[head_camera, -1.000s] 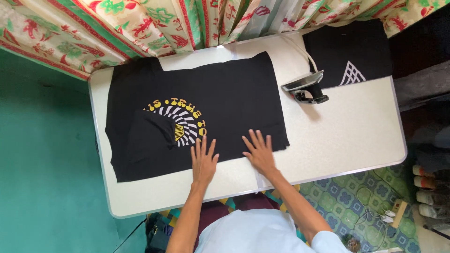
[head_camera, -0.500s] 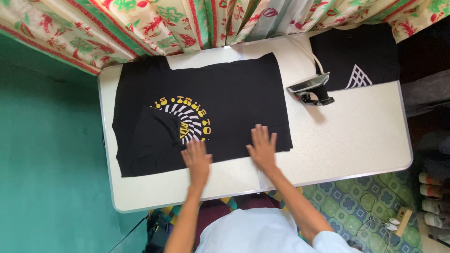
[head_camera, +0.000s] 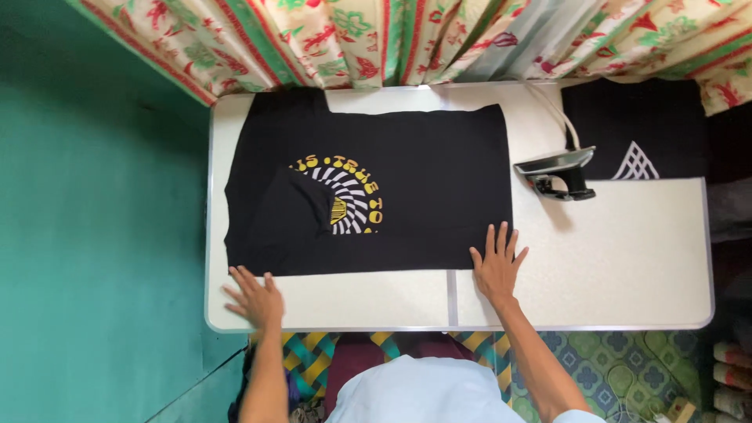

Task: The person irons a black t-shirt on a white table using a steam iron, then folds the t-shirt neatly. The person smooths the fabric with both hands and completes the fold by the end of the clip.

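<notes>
While the white folding table point(head_camera: 627, 258) filled the middle of the frame, a black T-shirt point(head_camera: 423, 188) lay spread flat on its left half, one sleeve folded in over the yellow and white print point(head_camera: 345, 196). It looked smooth but was not yet folded small. An electric iron point(head_camera: 558, 174) stood to the right. The right hand point(head_camera: 495, 266) pressed the shirt's lower right corner, fingers spread, holding nothing. The left hand point(head_camera: 254, 298), open too, lay flat at the lower left corner.

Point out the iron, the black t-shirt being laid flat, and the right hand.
iron point(head_camera: 558, 172): head view, on its tilted metal soleplate.
black t-shirt point(head_camera: 431, 188): head view, on plain cloth right of the print.
right hand point(head_camera: 495, 270): head view, on the back of the hand.
</notes>
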